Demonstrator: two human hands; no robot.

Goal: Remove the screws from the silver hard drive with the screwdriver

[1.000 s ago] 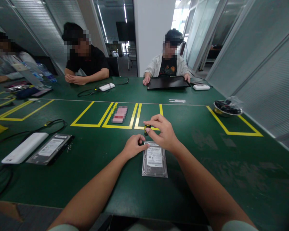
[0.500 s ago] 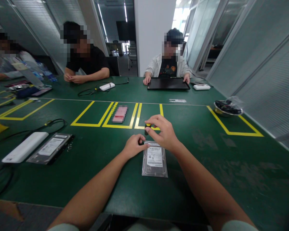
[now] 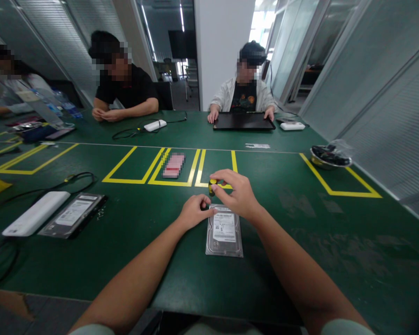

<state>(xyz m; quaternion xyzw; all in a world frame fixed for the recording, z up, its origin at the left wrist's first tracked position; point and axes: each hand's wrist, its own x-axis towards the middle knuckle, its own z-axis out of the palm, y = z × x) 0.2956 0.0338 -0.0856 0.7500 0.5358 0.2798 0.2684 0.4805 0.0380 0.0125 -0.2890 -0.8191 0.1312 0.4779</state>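
A silver hard drive [image 3: 225,232] with a white label lies flat on the green table in front of me. My left hand [image 3: 196,212] is at its far left corner, thumb over the edge and fingers curled, gripping it there. Between the thumb and fingers of my right hand [image 3: 238,191] is a short screwdriver [image 3: 212,187] with a yellow and black handle, upright above the drive's far end. The screwdriver's tip is hidden by my hands, so contact with the drive cannot be made out.
To the left lie a second hard drive [image 3: 73,215], small scattered screws [image 3: 100,213] and a white power bank [image 3: 37,214] with cables. Yellow tape outlines mark the table; a pink item [image 3: 174,165] lies in one. A metal bowl [image 3: 331,158] stands right. Across sit several people, one holding a black panel [image 3: 244,121].
The screwdriver handle has turned and leans slightly left between my right fingers. My left hand and the hard drive stay in place.
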